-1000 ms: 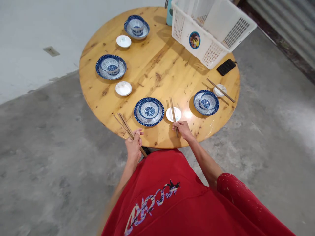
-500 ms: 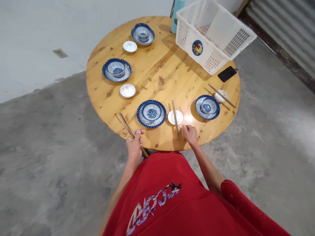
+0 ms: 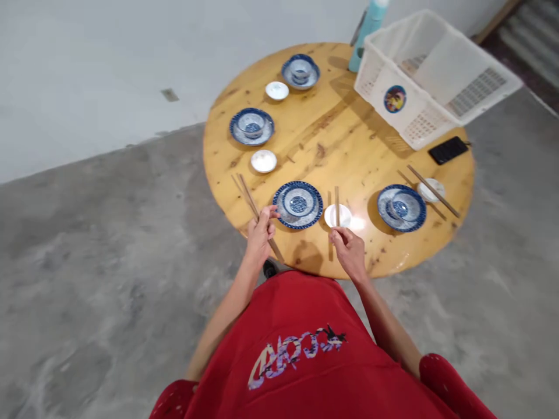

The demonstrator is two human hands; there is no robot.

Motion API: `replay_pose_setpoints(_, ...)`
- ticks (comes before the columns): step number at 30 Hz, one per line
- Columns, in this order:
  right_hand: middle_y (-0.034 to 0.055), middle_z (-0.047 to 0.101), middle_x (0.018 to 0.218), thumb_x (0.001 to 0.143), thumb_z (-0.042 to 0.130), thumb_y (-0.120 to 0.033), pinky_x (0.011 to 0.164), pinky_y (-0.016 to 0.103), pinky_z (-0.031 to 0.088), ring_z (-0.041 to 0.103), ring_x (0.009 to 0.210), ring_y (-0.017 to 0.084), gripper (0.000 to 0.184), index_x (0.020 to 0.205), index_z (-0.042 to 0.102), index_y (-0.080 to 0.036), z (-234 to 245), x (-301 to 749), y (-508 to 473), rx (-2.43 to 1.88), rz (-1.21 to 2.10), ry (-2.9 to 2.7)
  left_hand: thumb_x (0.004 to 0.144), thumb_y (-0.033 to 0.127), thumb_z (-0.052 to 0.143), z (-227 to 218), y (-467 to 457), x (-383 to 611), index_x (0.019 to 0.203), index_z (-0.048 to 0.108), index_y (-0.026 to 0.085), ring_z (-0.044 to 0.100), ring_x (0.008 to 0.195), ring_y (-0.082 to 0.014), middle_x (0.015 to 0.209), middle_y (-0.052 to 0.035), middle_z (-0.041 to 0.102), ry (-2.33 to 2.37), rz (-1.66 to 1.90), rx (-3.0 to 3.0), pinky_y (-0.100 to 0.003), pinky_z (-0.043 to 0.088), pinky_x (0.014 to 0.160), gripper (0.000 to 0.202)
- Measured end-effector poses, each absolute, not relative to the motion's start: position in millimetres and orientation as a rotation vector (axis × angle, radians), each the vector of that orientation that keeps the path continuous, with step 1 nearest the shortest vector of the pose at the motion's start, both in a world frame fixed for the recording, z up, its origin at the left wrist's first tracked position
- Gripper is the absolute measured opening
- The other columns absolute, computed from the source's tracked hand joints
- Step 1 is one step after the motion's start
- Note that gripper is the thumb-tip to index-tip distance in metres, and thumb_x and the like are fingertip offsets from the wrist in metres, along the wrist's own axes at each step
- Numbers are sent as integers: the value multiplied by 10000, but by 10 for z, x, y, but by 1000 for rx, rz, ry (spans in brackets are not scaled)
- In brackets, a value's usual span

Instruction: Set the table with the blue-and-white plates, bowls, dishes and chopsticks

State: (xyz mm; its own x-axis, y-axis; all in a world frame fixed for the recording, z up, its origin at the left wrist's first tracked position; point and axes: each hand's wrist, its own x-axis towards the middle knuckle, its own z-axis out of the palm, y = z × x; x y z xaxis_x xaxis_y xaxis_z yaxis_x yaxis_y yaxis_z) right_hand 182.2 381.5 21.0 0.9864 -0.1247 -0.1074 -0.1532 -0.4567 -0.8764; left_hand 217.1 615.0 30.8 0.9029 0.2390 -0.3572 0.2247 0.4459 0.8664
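Note:
My left hand (image 3: 260, 234) is closed around several wooden chopsticks (image 3: 248, 195), which slant past the table's near edge. Its fingertips come close to the rim of a blue-patterned plate (image 3: 279, 214), on which a matching bowl (image 3: 299, 203) sits. To the right, my right hand (image 3: 349, 251) pinches the near part of a pair of chopsticks (image 3: 337, 201). They point away from me over a small white dish (image 3: 345, 217); whether they touch it I cannot tell. Their lower ends are hidden by the hand.
On the round wooden table (image 3: 314, 166), a plate with a bowl (image 3: 402, 224) and a dish (image 3: 438, 189) bearing chopsticks (image 3: 441, 198) lie right. More plates, bowls and small dishes (image 3: 264, 162) line the left. A white basket (image 3: 419, 125), blue bottle (image 3: 369, 32) and phone (image 3: 448, 150) stand or lie behind.
My right hand has moved from beside the chopsticks on the small dish to grip them. The left hand still holds its bundle. The camera view has shifted, so the table appears further right.

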Motion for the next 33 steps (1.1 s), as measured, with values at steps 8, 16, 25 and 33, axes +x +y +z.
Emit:
replay_pose_setpoints(8, 36, 672, 769, 921, 527, -457, 634, 267, 410, 576, 673, 174, 310, 894, 682, -190, 385, 1867, 4891, -1919, 378, -296, 831, 693, 606, 459, 6285, 2275, 980, 699, 142, 320, 441, -15, 811, -44, 650, 484, -70, 872, -181, 177, 356, 578)
replay_pose_setpoints(16, 16, 621, 652, 871, 562, -516, 562, 261, 390, 509, 566, 149, 358, 752, 640, -188, 263, 1866, 5154, -1742, 615, -217, 861, 537, 672, 329, 6422, 2109, 1017, 685, 147, 492, 524, -37, 831, -38, 675, 545, -28, 775, -152, 379, 462, 420)
replay_pose_setpoints(25, 10, 591, 630, 796, 649, -596, 502, 267, 443, 606, 568, 185, 402, 758, 626, -196, 283, 1766, 5570, -1627, 709, -76, 849, 445, 691, 288, 6871, 1992, 1041, 684, 117, 551, 590, -71, 837, -70, 711, 484, 9, 732, -182, 415, 537, 380)
replay_pose_setpoints(33, 27, 595, 673, 746, 662, -631, 579, 279, 455, 533, 607, 170, 436, 706, 624, -198, 277, 1700, 5993, -1569, 713, -83, 803, 540, 721, 302, 7319, 1852, 1102, 678, 144, 611, 620, -129, 813, -90, 708, 558, -17, 776, -248, 471, 570, 498)
